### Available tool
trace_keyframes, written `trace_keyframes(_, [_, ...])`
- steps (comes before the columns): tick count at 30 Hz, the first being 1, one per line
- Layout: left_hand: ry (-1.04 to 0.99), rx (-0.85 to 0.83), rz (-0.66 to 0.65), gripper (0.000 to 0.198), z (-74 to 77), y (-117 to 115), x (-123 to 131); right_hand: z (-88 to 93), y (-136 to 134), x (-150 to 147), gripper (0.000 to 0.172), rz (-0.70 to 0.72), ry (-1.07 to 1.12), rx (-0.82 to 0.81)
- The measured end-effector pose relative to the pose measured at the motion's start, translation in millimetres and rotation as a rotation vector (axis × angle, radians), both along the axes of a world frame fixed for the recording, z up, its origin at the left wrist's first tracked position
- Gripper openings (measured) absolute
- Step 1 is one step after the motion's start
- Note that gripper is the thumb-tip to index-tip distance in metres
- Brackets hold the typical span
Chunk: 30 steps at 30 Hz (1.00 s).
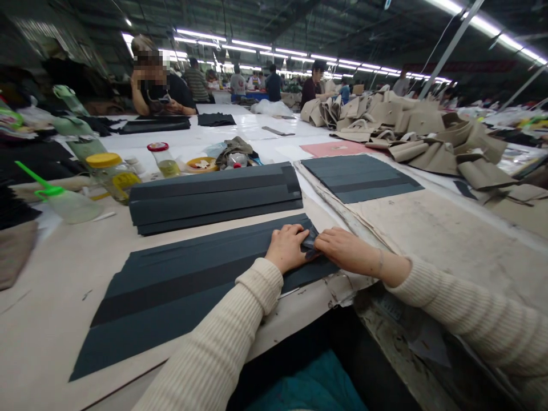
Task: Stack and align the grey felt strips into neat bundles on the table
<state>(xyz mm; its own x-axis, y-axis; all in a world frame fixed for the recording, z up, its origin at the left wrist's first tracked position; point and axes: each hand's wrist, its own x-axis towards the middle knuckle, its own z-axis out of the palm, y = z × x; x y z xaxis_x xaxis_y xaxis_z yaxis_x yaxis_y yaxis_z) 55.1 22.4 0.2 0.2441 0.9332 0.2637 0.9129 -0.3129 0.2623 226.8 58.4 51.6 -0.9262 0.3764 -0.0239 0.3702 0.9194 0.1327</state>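
A long dark blue-grey fabric panel [180,268] with a black strip along its length lies flat on the table before me. At its right end my left hand [287,246] presses down with bent fingers, pinching the edge of a small dark, shiny piece [310,238]. My right hand [342,249] grips the same piece from the other side, fingertips together. What exactly the piece is stays partly hidden by my fingers. Behind this panel lies a folded stack of like panels [214,197]. Another such panel [359,178] rests farther right.
Beige fabric pieces [411,123] are heaped at the right back. To the left stand a squeeze bottle [71,200] with a green nozzle, a yellow-lidded jar [109,177] and a red-lidded jar [164,160]. Across the table sits a person [160,85]. The table's front edge is near my body.
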Motion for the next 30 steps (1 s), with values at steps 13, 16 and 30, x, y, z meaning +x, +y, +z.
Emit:
trace_keyframes(13, [0.029, -0.005, -0.028, 0.053, -0.6, -1, 0, -11.9, 33, 7, 0.01, -0.224, 0.184, -0.336])
trace_keyframes(16, [0.016, -0.023, -0.019, 0.058, 0.3, 0, -1, -8.5, 18, 7, 0.014, -0.059, 0.196, -0.196])
trace_keyframes(30, [0.096, -0.091, -0.127, 0.068, 11.7, 0, -8, -2.3, -34, 2, 0.014, -0.135, 0.13, -0.035])
